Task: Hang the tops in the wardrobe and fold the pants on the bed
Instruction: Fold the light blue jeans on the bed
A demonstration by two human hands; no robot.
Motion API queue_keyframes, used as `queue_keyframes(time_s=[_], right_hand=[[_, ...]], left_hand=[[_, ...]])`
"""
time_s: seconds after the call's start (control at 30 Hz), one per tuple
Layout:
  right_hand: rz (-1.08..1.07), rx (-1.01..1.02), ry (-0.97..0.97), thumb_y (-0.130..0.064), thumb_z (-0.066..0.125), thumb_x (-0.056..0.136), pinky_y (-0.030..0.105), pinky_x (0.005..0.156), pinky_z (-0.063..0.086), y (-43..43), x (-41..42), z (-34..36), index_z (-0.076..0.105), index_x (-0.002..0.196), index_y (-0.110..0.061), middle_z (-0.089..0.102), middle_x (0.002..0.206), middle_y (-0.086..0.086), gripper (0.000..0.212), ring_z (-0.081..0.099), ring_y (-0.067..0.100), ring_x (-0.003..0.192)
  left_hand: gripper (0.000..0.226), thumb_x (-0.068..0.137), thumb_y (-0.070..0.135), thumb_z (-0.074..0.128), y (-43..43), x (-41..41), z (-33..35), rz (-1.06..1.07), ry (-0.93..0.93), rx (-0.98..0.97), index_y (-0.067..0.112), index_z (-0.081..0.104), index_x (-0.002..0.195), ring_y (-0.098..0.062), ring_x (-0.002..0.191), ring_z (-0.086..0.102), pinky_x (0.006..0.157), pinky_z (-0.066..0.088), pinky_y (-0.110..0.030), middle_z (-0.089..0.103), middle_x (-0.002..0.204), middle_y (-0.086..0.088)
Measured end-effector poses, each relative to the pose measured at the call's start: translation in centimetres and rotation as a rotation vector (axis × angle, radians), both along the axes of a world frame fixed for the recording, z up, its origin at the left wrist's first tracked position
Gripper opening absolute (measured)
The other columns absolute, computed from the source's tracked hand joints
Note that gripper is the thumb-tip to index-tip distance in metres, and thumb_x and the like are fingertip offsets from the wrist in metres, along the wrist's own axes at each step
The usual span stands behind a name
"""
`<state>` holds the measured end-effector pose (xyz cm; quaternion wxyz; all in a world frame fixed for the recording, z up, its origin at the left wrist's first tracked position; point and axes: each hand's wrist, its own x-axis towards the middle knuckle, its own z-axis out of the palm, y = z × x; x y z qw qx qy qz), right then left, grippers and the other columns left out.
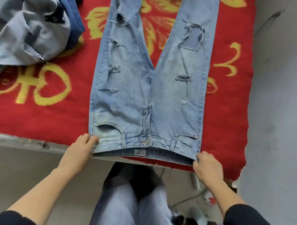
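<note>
jeans (145, 88): lying flat, front up, on the red blanket (43, 117), waistband at the near edge. left hand (79, 150) and right hand (208, 166) are pinching the waistband corners. risk: waistband sliding off the near edge; legs are splaying, so the fold may skew.

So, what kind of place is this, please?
Probably a bedroom at home: a bed under a red and yellow blanket, ripped jeans laid flat on it, and more clothes piled beside them.

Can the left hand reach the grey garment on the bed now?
Probably yes: only red blanket lies between the left hand and the grey garment, though it grips the jeans and must release first.
</note>
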<state>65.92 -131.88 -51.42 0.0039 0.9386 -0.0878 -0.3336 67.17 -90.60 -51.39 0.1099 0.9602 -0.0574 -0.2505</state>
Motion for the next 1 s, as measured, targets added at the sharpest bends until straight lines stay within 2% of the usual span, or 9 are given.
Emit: queue_keyframes(time_s=[0.17, 0.3, 0.4, 0.53, 0.6, 0.7, 0.8, 0.9, 1.0], right_hand=[[-0.011, -0.087, 0.356, -0.022, 0.046, 0.091, 0.031, 0.072, 0.044, 1.7, -3.5, -2.9, 0.059, 0.108, -0.014, 0.063, 0.112, 0.005, 0.023, 0.061, 0.026, 0.101], [0.309, -0.015, 0.199, -0.013, 0.057, 0.087, 0.034, 0.078, 0.041, 2.7, -2.7, -4.0, 0.044, 0.124, -0.016, 0.047, 0.122, 0.004, 0.039, 0.050, 0.025, 0.113], [0.312, 0.112, 0.346, -0.008, 0.055, 0.084, 0.035, 0.073, 0.040, 3.1, -3.5, -4.1, 0.045, 0.098, -0.020, 0.048, 0.114, 0.004, 0.021, 0.053, 0.027, 0.108], [0.089, 0.292, 0.548, -0.028, 0.060, 0.083, 0.029, 0.075, 0.044, 3.7, -3.7, -4.5, 0.058, 0.094, -0.021, 0.059, 0.102, 0.002, 0.014, 0.061, 0.024, 0.099], [-0.144, 0.359, 0.430, -0.034, 0.060, 0.084, 0.029, 0.074, 0.045, 3.3, -2.3, -4.7, 0.065, 0.092, -0.017, 0.068, 0.096, 0.006, 0.019, 0.063, 0.023, 0.091], [-0.401, 0.351, 0.065, -0.020, 0.057, 0.085, 0.032, 0.069, 0.043, 2.2, 0.4, -5.1, 0.063, 0.085, -0.013, 0.068, 0.088, 0.008, 0.009, 0.062, 0.028, 0.085], [-0.533, 0.315, -0.184, -0.019, 0.058, 0.084, 0.032, 0.072, 0.038, 1.6, 3.1, -5.6, 0.054, 0.102, -0.013, 0.056, 0.099, 0.004, 0.019, 0.053, 0.024, 0.086], [-0.712, 0.321, -0.172, -0.023, 0.066, 0.080, 0.036, 0.079, 0.042, 1.8, 5.0, -6.2, 0.049, 0.112, -0.009, 0.051, 0.106, 0.006, 0.039, 0.052, 0.024, 0.093], [-0.987, 0.519, -0.068, -0.015, 0.068, 0.080, 0.031, 0.061, 0.050, 2.5, 5.9, -6.0, 0.054, 0.097, -0.009, 0.059, 0.085, 0.009, 0.023, 0.060, 0.022, 0.071]], left_hand=[[0.041, 0.074, -0.003, 0.063, -0.6, -3.5, -3.3, -0.026, 0.131, 0.204, 0.010, 0.056, 0.113, -0.034, 0.087, 0.051, 0.061, 0.041, -0.041, 0.048, 0.093, -0.011], [0.045, 0.063, -0.005, 0.076, 0.1, -3.7, -3.6, -0.147, 0.090, 0.155, 0.010, 0.053, 0.098, -0.033, 0.071, 0.050, 0.051, 0.037, -0.037, 0.046, 0.081, -0.011], [0.054, 0.053, -0.005, 0.081, 1.1, -4.9, -3.4, -0.176, 0.063, 0.150, 0.014, 0.050, 0.092, -0.031, 0.067, 0.050, 0.049, 0.036, -0.033, 0.045, 0.077, -0.010], [0.040, 0.069, 0.011, 0.076, 0.4, -5.5, -4.0, 0.042, 0.215, 0.286, 0.013, 0.061, 0.106, -0.034, 0.093, 0.049, 0.071, 0.045, -0.047, 0.049, 0.099, -0.015], [0.049, 0.071, 0.023, 0.071, -1.5, -5.0, -4.5, 0.060, 0.243, 0.273, 0.014, 0.055, 0.117, -0.034, 0.107, 0.044, 0.086, 0.038, -0.047, 0.045, 0.116, -0.014], [0.043, 0.066, 0.020, 0.069, -7.4, -4.1, -4.7, -0.007, 0.146, 0.053, 0.009, 0.057, 0.107, -0.036, 0.101, 0.050, 0.082, 0.042, -0.046, 0.049, 0.114, -0.016], [0.035, 0.074, 0.017, 0.061, -14.4, -3.8, -4.6, -0.037, 0.109, -0.188, 0.011, 0.056, 0.108, -0.033, 0.100, 0.050, 0.079, 0.043, -0.041, 0.050, 0.113, -0.011], [0.039, 0.086, 0.019, 0.048, -20.2, -4.2, -5.3, -0.031, 0.242, -0.350, 0.014, 0.046, 0.125, -0.028, 0.110, 0.043, 0.086, 0.041, -0.038, 0.043, 0.121, -0.006], [0.053, 0.088, 0.031, 0.051, -23.3, -4.1, -5.5, 0.110, 0.402, -0.397, 0.017, 0.035, 0.136, -0.030, 0.116, 0.034, 0.096, 0.038, -0.039, 0.035, 0.126, -0.008]])
